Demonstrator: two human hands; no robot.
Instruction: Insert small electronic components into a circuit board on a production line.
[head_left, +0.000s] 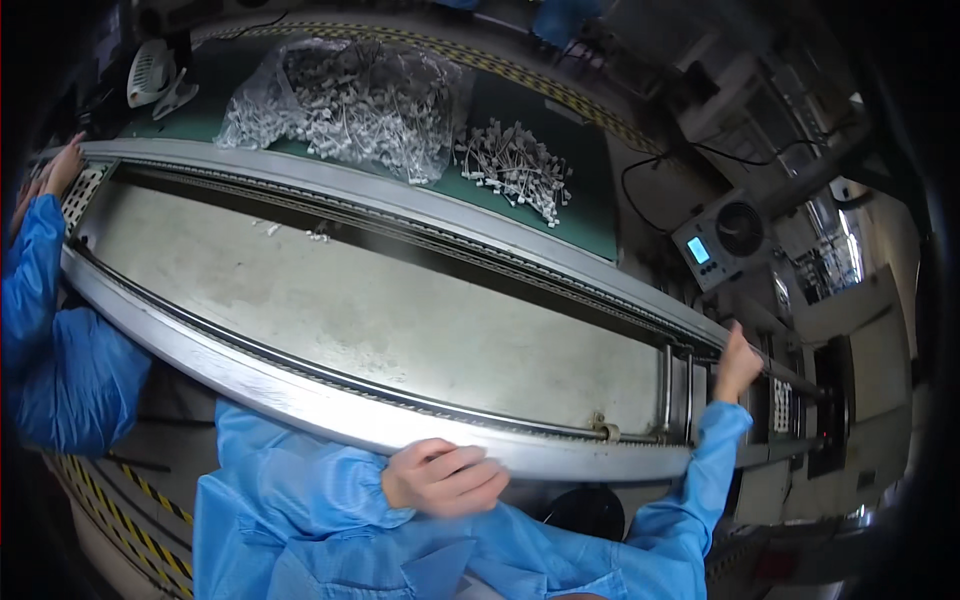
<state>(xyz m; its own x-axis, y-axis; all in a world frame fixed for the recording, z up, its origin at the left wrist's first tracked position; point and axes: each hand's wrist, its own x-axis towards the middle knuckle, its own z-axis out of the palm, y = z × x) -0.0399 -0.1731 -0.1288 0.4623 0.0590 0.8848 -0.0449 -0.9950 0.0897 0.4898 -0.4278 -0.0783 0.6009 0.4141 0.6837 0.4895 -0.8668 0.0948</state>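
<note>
My left hand is in front of the near metal rail of a long conveyor frame, its fingers curled together. Whether anything lies inside those fingers is hidden. Across the frame, close to its right end, my right hand is closed at the far rail, thumb raised; its palm side is out of sight. Between the rails lies a pale flat conveyor bed, with a few small white pieces near its far edge. Two metal crossbars stand beside my right hand.
Beyond the frame, a green bench top bears a clear bag of white-ended wire connectors and a loose connector pile. A grey box with a fan and lit display stands right. Another person's hand is at the left end.
</note>
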